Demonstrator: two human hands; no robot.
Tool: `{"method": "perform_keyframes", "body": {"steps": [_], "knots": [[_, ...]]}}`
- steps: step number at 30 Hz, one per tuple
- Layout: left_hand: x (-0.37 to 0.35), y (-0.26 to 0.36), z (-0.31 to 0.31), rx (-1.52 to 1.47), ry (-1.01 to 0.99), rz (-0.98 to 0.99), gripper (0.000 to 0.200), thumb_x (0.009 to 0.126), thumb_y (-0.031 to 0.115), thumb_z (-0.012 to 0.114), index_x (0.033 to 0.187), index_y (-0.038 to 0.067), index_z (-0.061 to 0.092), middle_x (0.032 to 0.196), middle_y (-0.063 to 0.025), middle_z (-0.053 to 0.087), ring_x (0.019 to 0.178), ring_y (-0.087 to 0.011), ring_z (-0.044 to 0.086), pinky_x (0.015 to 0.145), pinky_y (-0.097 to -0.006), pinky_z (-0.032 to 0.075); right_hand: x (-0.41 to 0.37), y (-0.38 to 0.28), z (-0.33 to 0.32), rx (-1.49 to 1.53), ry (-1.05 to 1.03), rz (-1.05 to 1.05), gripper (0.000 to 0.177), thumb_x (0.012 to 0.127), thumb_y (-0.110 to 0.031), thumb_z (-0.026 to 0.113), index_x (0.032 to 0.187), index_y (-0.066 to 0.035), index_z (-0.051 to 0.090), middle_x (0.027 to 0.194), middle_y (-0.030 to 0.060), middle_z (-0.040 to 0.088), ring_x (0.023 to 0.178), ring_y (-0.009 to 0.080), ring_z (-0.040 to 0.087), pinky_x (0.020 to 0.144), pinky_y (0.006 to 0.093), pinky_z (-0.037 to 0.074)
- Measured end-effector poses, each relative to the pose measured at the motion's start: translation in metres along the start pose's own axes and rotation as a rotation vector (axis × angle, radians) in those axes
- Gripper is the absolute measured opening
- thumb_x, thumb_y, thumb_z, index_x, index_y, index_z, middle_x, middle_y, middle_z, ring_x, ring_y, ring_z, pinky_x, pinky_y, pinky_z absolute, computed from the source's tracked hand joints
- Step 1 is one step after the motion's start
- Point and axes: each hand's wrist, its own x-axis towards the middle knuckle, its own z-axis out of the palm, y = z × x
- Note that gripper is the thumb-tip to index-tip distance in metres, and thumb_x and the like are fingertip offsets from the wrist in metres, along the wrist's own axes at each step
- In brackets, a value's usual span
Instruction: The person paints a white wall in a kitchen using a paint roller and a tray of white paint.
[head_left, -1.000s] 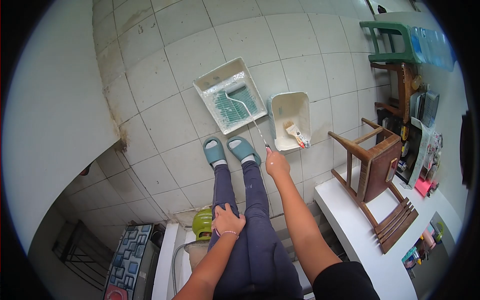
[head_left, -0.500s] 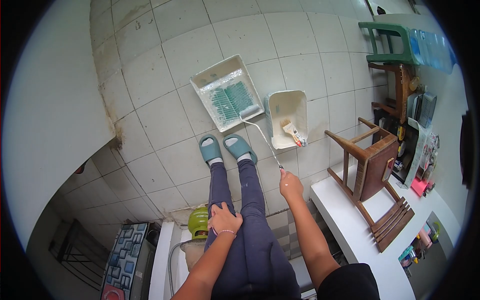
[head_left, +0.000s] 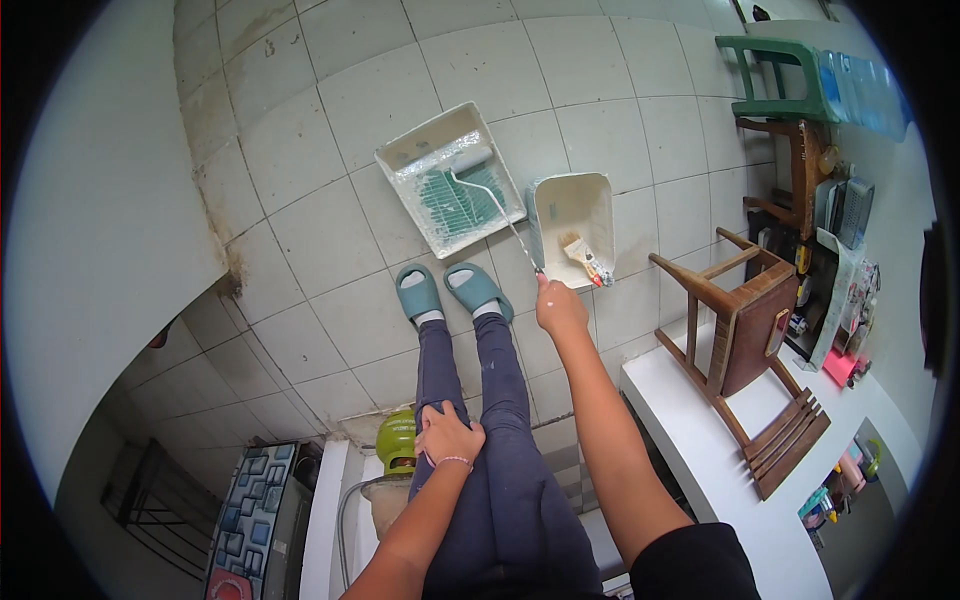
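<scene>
My right hand [head_left: 562,306] is closed round the handle of a paint roller [head_left: 472,158]. The roller's white sleeve lies in the paint tray [head_left: 448,249], at the upper end of its green ribbed slope, where white paint is smeared. On my knee rests my left hand [head_left: 450,436], its fingers apart and nothing in it. Right of the tray stands an off-white tub [head_left: 600,215]. A paintbrush [head_left: 580,250] with paint-smeared bristles leans inside that tub.
My feet, in teal slippers [head_left: 420,292], are just below the tray on the tiled floor [head_left: 330,240]. A wooden chair [head_left: 750,335] lies on a white ledge [head_left: 660,385] at right. A green gas cylinder [head_left: 396,440] sits by my left leg. Beyond is a green stool [head_left: 780,48].
My right hand has reached forward and a little left. The roller has slid from the tray's lower right edge up the ribbed slope. My left hand has stayed on my knee.
</scene>
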Motion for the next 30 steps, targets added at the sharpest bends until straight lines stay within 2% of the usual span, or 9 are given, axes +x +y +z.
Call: {"method": "perform_keyframes", "body": {"steps": [5, 11, 15, 18, 24, 27, 30], "knots": [[0.001, 0.000, 0.003, -0.021, 0.017, 0.008, 0.061, 0.075, 0.046, 0.064, 0.120, 0.006, 0.050, 0.111, -0.0239, 0.044, 0.088, -0.0574, 0.061, 0.072, -0.0665, 0.051, -0.001, -0.006, -0.020, -0.056, 0.019, -0.033, 0.059, 0.104, -0.045, 0.028, 0.104, -0.002, 0.068, 0.105, 0.0243, 0.068, 0.102, 0.0404, 0.065, 0.087, 0.0499, 0.051], [-0.002, 0.003, 0.000, -0.012, 0.002, -0.013, 0.060, 0.075, 0.045, 0.064, 0.119, 0.006, 0.050, 0.109, -0.0247, 0.044, 0.088, -0.0588, 0.060, 0.070, -0.0670, 0.051, -0.031, 0.047, -0.004, -0.110, -0.086, 0.069, 0.060, 0.103, -0.047, 0.028, 0.106, -0.002, 0.068, 0.108, 0.0239, 0.068, 0.103, 0.0405, 0.065, 0.088, 0.0494, 0.051], [-0.001, 0.007, 0.000, -0.006, 0.002, -0.030, 0.060, 0.075, 0.045, 0.065, 0.118, 0.006, 0.050, 0.109, -0.0250, 0.044, 0.088, -0.0601, 0.060, 0.069, -0.0664, 0.051, -0.039, 0.058, -0.008, -0.111, -0.132, 0.118, 0.061, 0.103, -0.047, 0.028, 0.108, -0.001, 0.068, 0.110, 0.0239, 0.067, 0.107, 0.0405, 0.063, 0.090, 0.0490, 0.050], [-0.003, 0.011, 0.001, 0.029, 0.019, -0.033, 0.060, 0.075, 0.044, 0.065, 0.118, 0.005, 0.049, 0.109, -0.0248, 0.044, 0.089, -0.0599, 0.061, 0.068, -0.0658, 0.051, -0.025, 0.045, -0.008, -0.156, -0.146, 0.103, 0.061, 0.103, -0.046, 0.027, 0.110, -0.002, 0.068, 0.113, 0.0242, 0.066, 0.109, 0.0405, 0.062, 0.091, 0.0488, 0.050], [-0.001, 0.007, -0.002, -0.004, 0.016, -0.040, 0.060, 0.076, 0.043, 0.064, 0.119, 0.005, 0.049, 0.109, -0.0242, 0.044, 0.090, -0.0595, 0.060, 0.069, -0.0667, 0.051, -0.008, -0.016, -0.023, -0.050, -0.081, 0.032, 0.060, 0.104, -0.045, 0.027, 0.110, -0.001, 0.068, 0.114, 0.0248, 0.066, 0.109, 0.0407, 0.062, 0.092, 0.0486, 0.049], [0.000, 0.006, 0.000, -0.013, 0.030, -0.040, 0.059, 0.076, 0.043, 0.064, 0.120, 0.006, 0.050, 0.110, -0.0234, 0.045, 0.090, -0.0591, 0.060, 0.070, -0.0671, 0.050, -0.017, -0.026, -0.024, -0.018, -0.069, 0.005, 0.061, 0.103, -0.045, 0.028, 0.107, 0.000, 0.068, 0.111, 0.0254, 0.067, 0.107, 0.0410, 0.063, 0.091, 0.0482, 0.050], [0.001, 0.005, 0.001, -0.017, 0.014, -0.048, 0.060, 0.076, 0.043, 0.065, 0.120, 0.006, 0.050, 0.111, -0.0229, 0.045, 0.092, -0.0590, 0.060, 0.070, -0.0672, 0.050, -0.037, -0.005, -0.015, 0.016, -0.094, 0.020, 0.060, 0.103, -0.044, 0.029, 0.105, 0.001, 0.068, 0.106, 0.0259, 0.068, 0.105, 0.0413, 0.064, 0.090, 0.0481, 0.050]]}}
